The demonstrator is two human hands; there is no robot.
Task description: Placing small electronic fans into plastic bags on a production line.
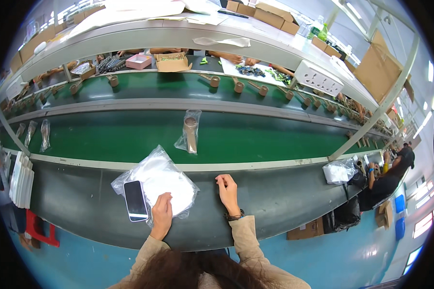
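Note:
My left hand (pixel 162 212) lies over the near right part of a pile of clear plastic bags (pixel 173 185). Its fingers are bent and pressed together; whether a bag edge is between them is hidden. A smartphone (pixel 136 200) with a dark screen rests on the pile, left of that hand. To the right, my right hand (pixel 228 192) is over the dark worktop, fingers curled in, with nothing visible in them. Beyond both hands, a brown round-headed part with a handle (pixel 191 135) lies in a clear bag on the green conveyor belt (pixel 255 137).
Several bagged parts (pixel 45 135) lie on the belt's left. Another belt behind carries unbagged brown parts (pixel 214 81). White trays (pixel 21 180) stand at the worktop's left end, a white bagged bundle (pixel 339 172) at its right. Co-workers' hands (pixel 231 58) show across the line.

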